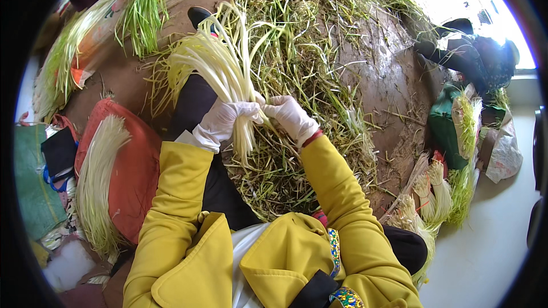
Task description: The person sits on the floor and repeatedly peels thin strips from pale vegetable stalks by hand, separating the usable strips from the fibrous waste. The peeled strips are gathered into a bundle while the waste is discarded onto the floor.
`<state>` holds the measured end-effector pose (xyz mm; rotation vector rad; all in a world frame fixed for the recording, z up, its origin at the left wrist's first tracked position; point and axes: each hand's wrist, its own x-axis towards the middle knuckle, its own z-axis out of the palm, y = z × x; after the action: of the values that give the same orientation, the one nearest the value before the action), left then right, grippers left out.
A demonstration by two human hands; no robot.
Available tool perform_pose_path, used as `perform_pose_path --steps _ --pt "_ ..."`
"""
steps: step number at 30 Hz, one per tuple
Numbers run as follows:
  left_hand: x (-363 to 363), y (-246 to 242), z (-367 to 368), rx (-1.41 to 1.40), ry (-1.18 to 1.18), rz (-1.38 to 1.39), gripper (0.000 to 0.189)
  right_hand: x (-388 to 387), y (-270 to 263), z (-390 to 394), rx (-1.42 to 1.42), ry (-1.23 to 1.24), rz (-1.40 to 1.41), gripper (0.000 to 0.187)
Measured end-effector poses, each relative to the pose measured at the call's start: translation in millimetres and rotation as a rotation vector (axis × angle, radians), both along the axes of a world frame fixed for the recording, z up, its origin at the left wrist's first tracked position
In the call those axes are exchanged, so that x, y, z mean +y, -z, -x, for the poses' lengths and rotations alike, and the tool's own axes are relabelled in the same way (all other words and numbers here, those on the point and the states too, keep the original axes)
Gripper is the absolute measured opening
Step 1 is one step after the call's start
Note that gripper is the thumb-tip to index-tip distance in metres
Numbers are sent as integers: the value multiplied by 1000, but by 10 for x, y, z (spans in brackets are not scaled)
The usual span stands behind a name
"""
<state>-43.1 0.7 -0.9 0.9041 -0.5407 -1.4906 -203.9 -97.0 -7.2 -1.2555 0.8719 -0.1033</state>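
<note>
My left hand [222, 122], in a white glove, is closed around a bunch of pale, blanched chive-like stalks [229, 72]. Their yellowish leaves fan out away from me, and the white ends [244, 141] hang below the fist. Right beside it, my gloved right hand [289, 115] pinches a thin leafy stalk [269, 125] at the bunch's edge. The fingertips of both hands nearly meet, so exactly what lies between them is partly hidden. Under the hands spreads a heap of green and straw-coloured leaf trimmings [299, 171].
A long pale bundle [100, 171] rests on a red sack [137, 171] at left. More stalks [143, 13] lie on sacking at upper left. Tied bundles [436, 188] are at right, near a green sack [445, 124]. Another person [475, 57] sits at upper right.
</note>
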Motion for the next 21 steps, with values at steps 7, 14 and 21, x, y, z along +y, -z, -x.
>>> perform_pose_path --steps 7,14,21 --pt "54 95 -222 190 -294 135 27 -700 512 1017 875 -231 936 23" --pt "47 98 -459 442 -394 134 10 -1223 134 2182 1494 -163 620 44" --pt "-86 30 -94 315 -368 56 34 -397 -452 82 -344 -407 455 53"
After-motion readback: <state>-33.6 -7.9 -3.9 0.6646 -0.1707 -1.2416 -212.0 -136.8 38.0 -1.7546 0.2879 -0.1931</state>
